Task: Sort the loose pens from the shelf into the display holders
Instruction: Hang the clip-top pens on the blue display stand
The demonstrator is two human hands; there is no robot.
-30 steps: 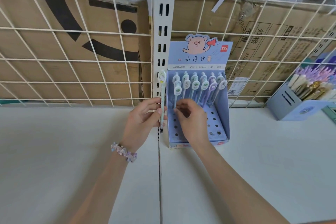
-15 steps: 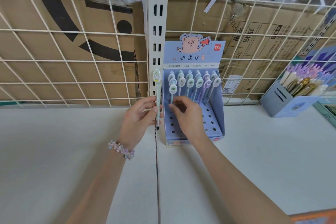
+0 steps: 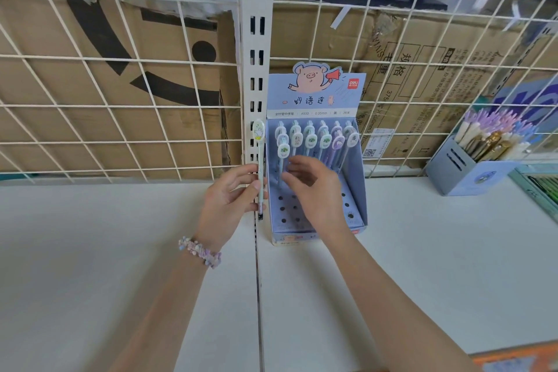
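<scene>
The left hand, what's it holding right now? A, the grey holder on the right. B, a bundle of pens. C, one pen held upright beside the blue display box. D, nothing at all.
C: the left hand grips a single pen upright, just left of the blue display box.

My left hand grips one pen upright beside the blue display holder. My right hand, fingers loosely curled, is over the holder's perforated tray, just below the standing pens.
</scene>
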